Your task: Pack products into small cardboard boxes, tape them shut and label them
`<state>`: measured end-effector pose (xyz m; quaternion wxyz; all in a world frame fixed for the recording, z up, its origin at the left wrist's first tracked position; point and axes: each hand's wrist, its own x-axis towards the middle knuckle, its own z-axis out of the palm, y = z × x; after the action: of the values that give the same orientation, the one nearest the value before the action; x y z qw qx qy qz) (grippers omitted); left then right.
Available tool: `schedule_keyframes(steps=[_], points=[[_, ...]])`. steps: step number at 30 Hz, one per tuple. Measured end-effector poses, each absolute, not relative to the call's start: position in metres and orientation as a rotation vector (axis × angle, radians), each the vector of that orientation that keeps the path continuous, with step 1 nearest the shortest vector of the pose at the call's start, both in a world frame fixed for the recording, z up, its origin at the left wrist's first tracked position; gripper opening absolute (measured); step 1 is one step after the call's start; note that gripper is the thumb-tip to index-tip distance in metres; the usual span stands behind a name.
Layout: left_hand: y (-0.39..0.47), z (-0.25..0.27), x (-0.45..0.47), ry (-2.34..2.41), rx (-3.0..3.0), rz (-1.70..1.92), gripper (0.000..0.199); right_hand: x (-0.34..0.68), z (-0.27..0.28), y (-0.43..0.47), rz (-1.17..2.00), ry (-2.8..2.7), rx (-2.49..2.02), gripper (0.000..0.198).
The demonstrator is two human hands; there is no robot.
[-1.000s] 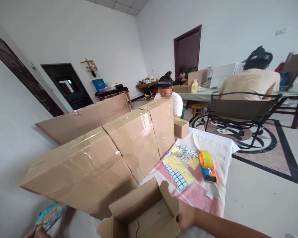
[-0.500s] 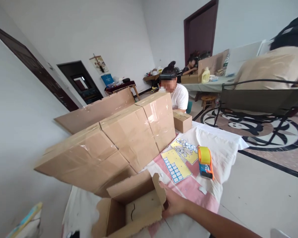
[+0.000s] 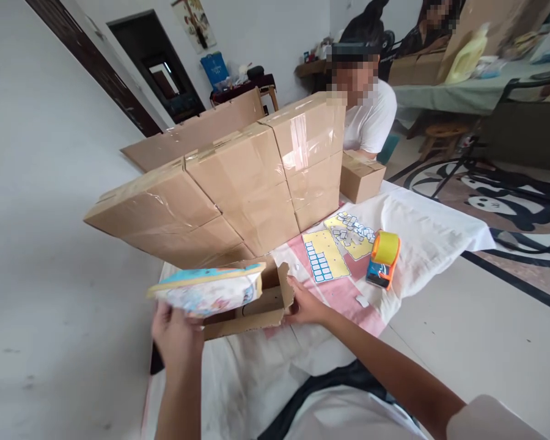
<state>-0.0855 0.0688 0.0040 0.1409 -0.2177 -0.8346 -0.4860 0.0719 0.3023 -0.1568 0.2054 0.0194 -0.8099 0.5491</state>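
Note:
My left hand grips the near edge of a flat package, white with blue and yellow edges and coloured print. The package is over an open cardboard box and hides its left part. My right hand is closed on the right wall of that box, fingers partly hidden behind the cardboard. Right of the box lie yellow sheets with blue-edged squares and scattered small pieces. Beside them is an orange tape dispenser with yellow tape.
A wall of taped cartons stands along the table's far left. Behind it are a cardboard panel and a person in a white shirt. A small closed carton sits near that person. A white and pink cloth covers the table.
My left hand has come into view from the lower left, bringing the package over the box. My right hand stays on the box wall. The view has tilted down.

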Motion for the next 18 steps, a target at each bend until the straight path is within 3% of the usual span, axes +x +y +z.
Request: schedule_keyframes(steps=[4, 9, 15, 18], points=[[0.079, -0.015, -0.082, -2.738, -0.890, -1.080, 0.034, 0.072, -0.159, 0.304, 1.532, -2.250, 0.072, 0.124], [0.070, 0.002, -0.078, -2.914, -1.047, -0.648, 0.042, 0.072, -0.160, 0.304, 1.514, -2.249, 0.100, 0.127], [0.094, 0.006, -0.079, -3.044, -1.703, -0.525, 0.037, 0.074, -0.160, 0.303, 1.524, -2.240, 0.113, 0.127], [0.098, 0.000, -0.074, -3.025, -1.821, -0.498, 0.038, 0.080, -0.159, 0.306, 1.531, -2.242, 0.150, 0.118]])
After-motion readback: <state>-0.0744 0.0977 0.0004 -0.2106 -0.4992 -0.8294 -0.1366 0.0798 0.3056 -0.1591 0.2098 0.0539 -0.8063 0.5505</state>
